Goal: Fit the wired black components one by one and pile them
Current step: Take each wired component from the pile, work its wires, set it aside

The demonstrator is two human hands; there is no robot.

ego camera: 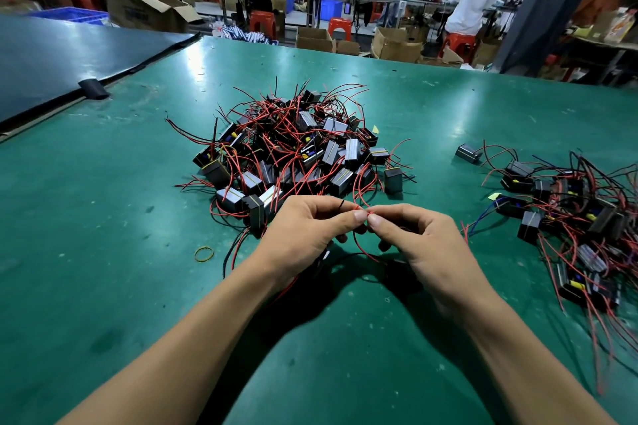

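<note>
Both hands work close together above the table. The left hand (307, 235) and the right hand (424, 245) each pinch the same red wire (359, 247) between thumb and forefinger, thumb tips almost touching and the other fingers curled. The wire hangs below the pinch in a loop. A small dark part (324, 255) shows under the left hand, mostly hidden.

Just beyond the fingertips lies the central heap (293, 148) of black box-shaped components, many bound with yellow bands and tangled in red and black leads. Its nearest boxes lie just beside the left knuckles. A second heap (569, 203), looser, spreads along the right edge of view, and a single component (467, 152) lies apart at its far end. A yellow rubber band (204, 254) lies flat left of the left wrist.

The table (103, 217) is covered in scuffed green matting. A dark sheet (51, 55) adjoins it at far left, with a strip of black tape (93, 88) at the seam.

Behind stand open cardboard boxes (145, 7), contents not discernible, a blue crate (72, 15) and red stools (340, 28). A person in a white shirt (473, 3) sits at a far workbench among others.
</note>
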